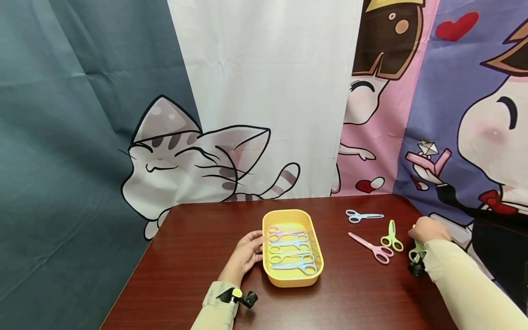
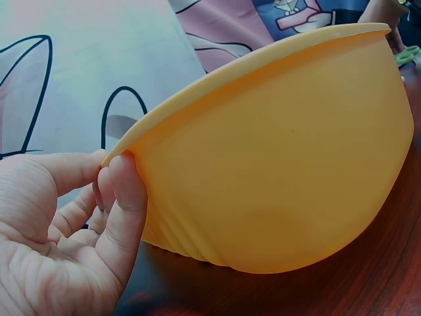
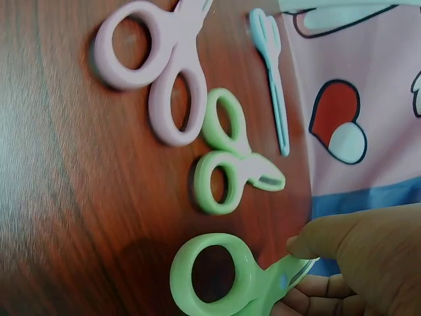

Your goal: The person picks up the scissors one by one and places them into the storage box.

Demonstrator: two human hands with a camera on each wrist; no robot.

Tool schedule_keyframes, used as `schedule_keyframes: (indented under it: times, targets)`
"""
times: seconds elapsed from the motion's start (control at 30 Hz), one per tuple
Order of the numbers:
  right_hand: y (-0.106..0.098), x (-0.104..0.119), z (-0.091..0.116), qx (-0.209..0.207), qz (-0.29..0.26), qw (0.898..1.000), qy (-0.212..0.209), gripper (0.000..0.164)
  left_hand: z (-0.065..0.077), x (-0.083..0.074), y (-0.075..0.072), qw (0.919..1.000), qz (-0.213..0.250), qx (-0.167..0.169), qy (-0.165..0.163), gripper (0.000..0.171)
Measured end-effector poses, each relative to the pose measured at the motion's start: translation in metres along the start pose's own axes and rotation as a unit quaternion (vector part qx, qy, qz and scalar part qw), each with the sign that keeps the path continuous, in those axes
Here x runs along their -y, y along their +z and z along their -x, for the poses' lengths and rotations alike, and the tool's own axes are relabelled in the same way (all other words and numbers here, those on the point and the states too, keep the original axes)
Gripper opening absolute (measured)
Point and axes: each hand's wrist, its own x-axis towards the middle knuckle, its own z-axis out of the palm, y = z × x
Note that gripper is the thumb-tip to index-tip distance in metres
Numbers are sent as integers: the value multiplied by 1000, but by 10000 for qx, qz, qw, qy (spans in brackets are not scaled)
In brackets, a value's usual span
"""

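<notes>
My left hand [image 1: 247, 253] holds the left rim of a yellow plastic tray [image 1: 294, 283], with thumb and fingers pinching its edge in the left wrist view. Inside the tray lie several scissors in a column: pink scissors [image 1: 281, 235] at the far end, blue and green ones between, and blue scissors [image 1: 294, 265] nearest. At the table's right side, my right hand [image 1: 431, 230] grips green scissors [image 3: 258, 288] by the blade end, the handle loops pointing away from the palm. Part of those blades is hidden by the fingers.
Left of my right hand, green scissors [image 1: 392, 239], pink scissors [image 1: 373, 247] and blue scissors [image 1: 365, 216] lie on the dark red-brown table [image 1: 185, 256]. A printed cloth [image 1: 272, 91] with cartoon figures hangs behind the table's far edge.
</notes>
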Motion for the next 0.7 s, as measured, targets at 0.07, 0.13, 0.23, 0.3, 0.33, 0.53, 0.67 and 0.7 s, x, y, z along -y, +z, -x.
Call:
schedule_keyframes:
  times: [0.07,0.13,0.23,0.3,0.33,0.53,0.67,0.7]
  targets:
    - [0,6,0,-56,31,9999,-78,29,-1,0,0,10000,-12,-5,-7,35]
    - [0,12,0,-115,45,9998,-153,29,-1,0,-1,10000,-25,-20,-16,36]
    - [1,22,-3,-92,59,9996,-247,26,0,-1,-1,10000,-49,-48,-24,36]
    - [1,31,-5,-46,23,9997,-235,24,0,0,-2,10000,-62,-46,-23,36]
    - [0,36,-6,-32,13,9997,-248,24,0,-1,-2,10000,-72,-41,-18,36]
    - [4,74,-11,-201,3,9985,-499,24,0,0,-2,9999,-75,-61,-33,37]
    - [8,101,-14,-368,98,9967,-721,21,-1,0,0,9999,-86,-72,-36,36]
    - [9,107,-15,-389,133,9963,-758,21,0,-1,0,9999,-95,-68,-32,36]
